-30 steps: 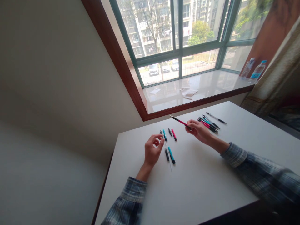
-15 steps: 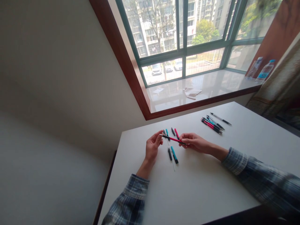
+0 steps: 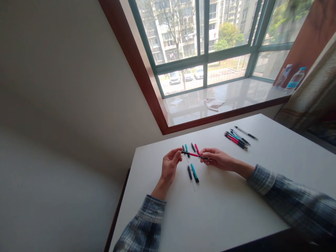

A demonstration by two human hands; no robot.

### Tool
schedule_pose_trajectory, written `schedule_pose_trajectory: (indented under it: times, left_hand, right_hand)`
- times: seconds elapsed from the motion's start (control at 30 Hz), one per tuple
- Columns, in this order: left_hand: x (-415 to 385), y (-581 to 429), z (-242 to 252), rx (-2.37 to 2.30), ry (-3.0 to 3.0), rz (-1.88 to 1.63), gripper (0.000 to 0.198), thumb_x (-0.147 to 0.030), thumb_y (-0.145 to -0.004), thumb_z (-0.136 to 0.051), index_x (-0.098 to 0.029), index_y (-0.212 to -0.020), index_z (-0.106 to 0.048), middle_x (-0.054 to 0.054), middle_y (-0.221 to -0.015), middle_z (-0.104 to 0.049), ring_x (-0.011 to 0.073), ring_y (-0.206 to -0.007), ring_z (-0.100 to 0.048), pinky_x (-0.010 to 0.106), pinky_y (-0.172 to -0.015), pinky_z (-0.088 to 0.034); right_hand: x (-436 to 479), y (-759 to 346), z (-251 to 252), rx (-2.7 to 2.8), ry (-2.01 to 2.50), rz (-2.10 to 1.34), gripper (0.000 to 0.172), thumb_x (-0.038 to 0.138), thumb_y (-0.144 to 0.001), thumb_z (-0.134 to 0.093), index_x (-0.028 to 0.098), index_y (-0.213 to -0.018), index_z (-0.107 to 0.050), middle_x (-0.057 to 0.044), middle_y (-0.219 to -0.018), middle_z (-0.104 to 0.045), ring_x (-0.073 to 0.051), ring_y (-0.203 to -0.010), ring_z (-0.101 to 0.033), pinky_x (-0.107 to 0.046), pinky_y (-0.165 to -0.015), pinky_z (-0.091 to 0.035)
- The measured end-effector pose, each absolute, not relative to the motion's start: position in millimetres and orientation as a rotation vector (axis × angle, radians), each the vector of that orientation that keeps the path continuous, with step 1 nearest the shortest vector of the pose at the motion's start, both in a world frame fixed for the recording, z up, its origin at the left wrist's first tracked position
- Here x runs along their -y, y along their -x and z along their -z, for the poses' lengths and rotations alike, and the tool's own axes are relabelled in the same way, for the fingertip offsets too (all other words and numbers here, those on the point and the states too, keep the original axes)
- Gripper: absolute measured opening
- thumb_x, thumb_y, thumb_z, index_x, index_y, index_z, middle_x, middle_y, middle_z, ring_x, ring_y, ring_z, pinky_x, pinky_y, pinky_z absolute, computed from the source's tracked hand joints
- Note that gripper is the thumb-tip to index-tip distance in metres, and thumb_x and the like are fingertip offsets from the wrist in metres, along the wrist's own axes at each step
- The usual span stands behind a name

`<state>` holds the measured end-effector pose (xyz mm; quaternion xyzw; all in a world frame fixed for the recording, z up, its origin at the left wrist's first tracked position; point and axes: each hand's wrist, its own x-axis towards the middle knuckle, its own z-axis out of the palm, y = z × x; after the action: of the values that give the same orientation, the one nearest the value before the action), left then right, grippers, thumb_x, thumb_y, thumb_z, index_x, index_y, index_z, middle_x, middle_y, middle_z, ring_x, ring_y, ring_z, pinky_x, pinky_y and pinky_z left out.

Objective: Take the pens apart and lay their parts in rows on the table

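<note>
A red and black pen (image 3: pixel 193 154) is held level above the table, between my two hands. My left hand (image 3: pixel 170 164) pinches its left end with thumb and fingers. The right end sits in the closed fingertips of my right hand (image 3: pixel 215 158), which partly hide it. Loose pen parts lie on the table close by. Beyond the held pen are a black piece (image 3: pixel 193 147) and a red barrel (image 3: pixel 197 148), with a teal piece (image 3: pixel 187 148) to their left. Nearer me lie a black piece (image 3: pixel 189 172), a teal barrel (image 3: pixel 194 172) and a thin white refill (image 3: pixel 193 185).
A bunch of several pens (image 3: pixel 236 140) lies at the back right of the white table (image 3: pixel 210 213), with a clear and black pen (image 3: pixel 246 133) beside it. On the window sill (image 3: pixel 236 94) are a crumpled cloth (image 3: pixel 214 104) and two plastic bottles (image 3: pixel 295 80).
The silver end of the pen at my left fingertips no longer shows; a dark end is there now. Both hands stay in nearly the same place. The loose parts have not moved.
</note>
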<state>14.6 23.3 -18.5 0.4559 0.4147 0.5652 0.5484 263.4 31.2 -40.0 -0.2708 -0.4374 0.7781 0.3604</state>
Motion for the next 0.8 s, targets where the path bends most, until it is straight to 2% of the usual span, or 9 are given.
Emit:
schedule_pose_trajectory:
  times: [0.1, 0.23, 0.37, 0.47, 0.6, 0.73, 0.8]
  left_hand:
    - [-25.1, -13.3, 20.8, -0.996, -1.095, -1.348, 0.036, -0.043, -0.077, -0.085, -0.016, -0.099, -0.08, 0.0, -0.07, -0.062, 0.0101, -0.066, -0.054, 0.026, -0.067, -0.049]
    - [-26.2, -11.5, 21.2, -1.021, -1.124, -1.356, 0.036, -0.045, -0.077, -0.085, -0.017, -0.097, -0.08, 0.0, -0.069, -0.06, 0.0102, -0.065, -0.053, 0.025, -0.066, -0.048]
    - [-26.2, -10.2, 21.3, -1.02, -1.143, -1.349, 0.036, -0.047, -0.077, -0.085, -0.017, -0.096, -0.08, 0.0, -0.07, -0.06, 0.0102, -0.066, -0.053, 0.025, -0.067, -0.048]
    - [-26.4, -9.3, 22.0, -1.025, -1.168, -1.34, 0.035, -0.046, -0.077, -0.085, -0.016, -0.093, -0.08, 0.0, -0.071, -0.06, 0.0106, -0.066, -0.053, 0.025, -0.067, -0.047]
    - [-26.9, -8.4, 23.0, -1.041, -1.2, -1.341, 0.033, -0.048, -0.077, -0.084, -0.017, -0.085, -0.077, 0.001, -0.073, -0.062, 0.0103, -0.065, -0.05, 0.025, -0.066, -0.046]
    - [-26.5, -9.1, 22.6, -1.028, -1.196, -1.332, 0.034, -0.049, -0.078, -0.084, -0.017, -0.085, -0.076, 0.0, -0.071, -0.059, 0.0105, -0.065, -0.049, 0.025, -0.067, -0.044]
    - [-25.8, -10.1, 22.0, -1.019, -1.203, -1.322, 0.035, -0.049, -0.077, -0.084, -0.016, -0.086, -0.077, -0.001, -0.069, -0.058, 0.0108, -0.065, -0.049, 0.025, -0.067, -0.044]
  right_hand:
    - [-32.2, -263.5, 42.4, 1.178, 0.703, -1.992, 0.04, 0.05, -0.086, -0.079, 0.016, -0.108, -0.073, -0.002, -0.078, -0.063, -0.012, -0.066, -0.05, -0.025, -0.062, -0.039]
    - [-32.5, -264.8, 43.3, 1.414, 0.726, -1.967, 0.046, 0.059, -0.093, -0.067, 0.015, -0.1, -0.075, 0.0, -0.068, -0.056, -0.011, -0.061, -0.046, -0.025, -0.057, -0.034]
    - [-32.0, -265.3, 42.0, 1.534, 0.749, -1.914, 0.05, 0.061, -0.095, -0.061, 0.013, -0.097, -0.074, -0.001, -0.071, -0.057, -0.011, -0.063, -0.048, -0.025, -0.06, -0.035]
    - [-31.8, -264.2, 42.7, 1.546, 0.761, -1.869, 0.043, 0.057, -0.092, -0.068, 0.014, -0.092, -0.069, -0.001, -0.077, -0.057, -0.011, -0.066, -0.048, -0.024, -0.062, -0.036]
    - [-31.1, -262.5, 43.2, 1.525, 0.793, -1.798, 0.038, 0.046, -0.082, -0.084, 0.018, -0.089, -0.058, 0.003, -0.073, -0.054, -0.01, -0.065, -0.046, -0.023, -0.06, -0.032]
    - [-29.4, -262.9, 37.2, 1.618, 0.804, -1.78, 0.04, 0.054, -0.088, -0.075, 0.017, -0.1, -0.063, 0.003, -0.073, -0.053, -0.011, -0.063, -0.047, -0.024, -0.059, -0.035]
    - [-28.4, -264.3, 32.3, 1.702, 0.805, -1.789, 0.048, 0.061, -0.094, -0.063, 0.016, -0.11, -0.068, 0.003, -0.071, -0.05, -0.01, -0.06, -0.044, -0.024, -0.057, -0.033]
